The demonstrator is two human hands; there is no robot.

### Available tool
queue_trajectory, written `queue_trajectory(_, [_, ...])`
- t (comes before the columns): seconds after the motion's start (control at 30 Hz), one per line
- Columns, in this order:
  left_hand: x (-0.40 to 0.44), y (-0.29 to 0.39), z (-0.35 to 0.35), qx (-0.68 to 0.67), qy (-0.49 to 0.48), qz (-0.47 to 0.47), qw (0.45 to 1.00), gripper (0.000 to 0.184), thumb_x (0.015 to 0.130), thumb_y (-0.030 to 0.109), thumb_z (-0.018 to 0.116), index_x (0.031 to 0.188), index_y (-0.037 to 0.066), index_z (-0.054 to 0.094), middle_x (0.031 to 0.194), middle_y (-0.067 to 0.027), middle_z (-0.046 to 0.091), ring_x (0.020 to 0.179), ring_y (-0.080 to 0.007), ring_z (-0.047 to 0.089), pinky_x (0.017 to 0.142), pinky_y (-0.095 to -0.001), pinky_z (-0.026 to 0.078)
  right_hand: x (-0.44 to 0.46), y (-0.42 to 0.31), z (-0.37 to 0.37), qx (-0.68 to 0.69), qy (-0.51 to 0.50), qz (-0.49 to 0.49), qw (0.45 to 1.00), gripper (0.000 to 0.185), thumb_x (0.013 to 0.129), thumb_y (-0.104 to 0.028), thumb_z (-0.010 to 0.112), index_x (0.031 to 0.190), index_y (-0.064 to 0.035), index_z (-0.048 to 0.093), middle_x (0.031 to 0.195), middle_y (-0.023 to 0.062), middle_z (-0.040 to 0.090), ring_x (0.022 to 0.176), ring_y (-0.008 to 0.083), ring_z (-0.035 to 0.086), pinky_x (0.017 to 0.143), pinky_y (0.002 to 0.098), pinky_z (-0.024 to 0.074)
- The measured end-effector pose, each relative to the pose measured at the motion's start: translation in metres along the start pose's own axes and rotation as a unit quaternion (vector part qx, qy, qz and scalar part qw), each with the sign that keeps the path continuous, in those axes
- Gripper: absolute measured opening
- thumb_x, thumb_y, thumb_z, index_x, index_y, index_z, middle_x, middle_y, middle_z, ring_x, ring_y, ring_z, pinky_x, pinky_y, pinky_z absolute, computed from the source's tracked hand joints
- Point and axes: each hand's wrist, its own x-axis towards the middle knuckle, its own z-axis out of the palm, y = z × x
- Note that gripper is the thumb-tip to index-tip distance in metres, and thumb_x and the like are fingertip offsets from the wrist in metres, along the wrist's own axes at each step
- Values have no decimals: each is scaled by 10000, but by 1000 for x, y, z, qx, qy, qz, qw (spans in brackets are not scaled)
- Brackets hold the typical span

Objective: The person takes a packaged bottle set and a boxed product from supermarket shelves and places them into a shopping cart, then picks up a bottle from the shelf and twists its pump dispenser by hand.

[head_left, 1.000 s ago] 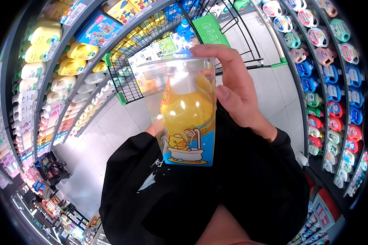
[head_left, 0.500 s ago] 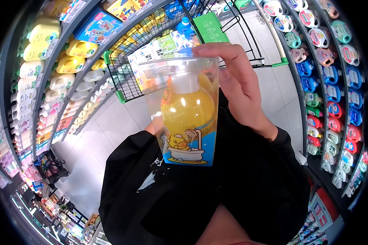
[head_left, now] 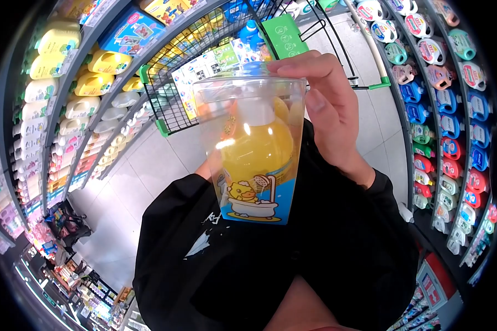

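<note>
With right hand half-curled, thumb and fingers parted, touches the lid of a clear tub, upright before a black garment; cannot tell the grip of the left hand, mostly hidden behind that tub. Inside the tub, a yellow bottle with a white neck; beyond the tub, a wire shopping cart containing a printed white pack and a blue bottle.

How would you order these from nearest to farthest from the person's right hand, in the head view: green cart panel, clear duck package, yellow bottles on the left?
1. Clear duck package: beside the right hand, a finger over its top.
2. Green cart panel: ahead, beyond the package.
3. Yellow bottles: farthest, shelved on the left.
</note>
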Motion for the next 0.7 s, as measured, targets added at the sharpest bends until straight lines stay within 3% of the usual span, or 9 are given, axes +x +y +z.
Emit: queue_trajectory(0.7, [-13,10,0,44,15,56,997,784,923,655,340,1426,54,353,1237,-193,537,1105,-320,543,965,-465,433,6,5,1,2,15,-50,999,153,925,-109,509,948,13,598,898,58,598,824,110,545,759,248,430])
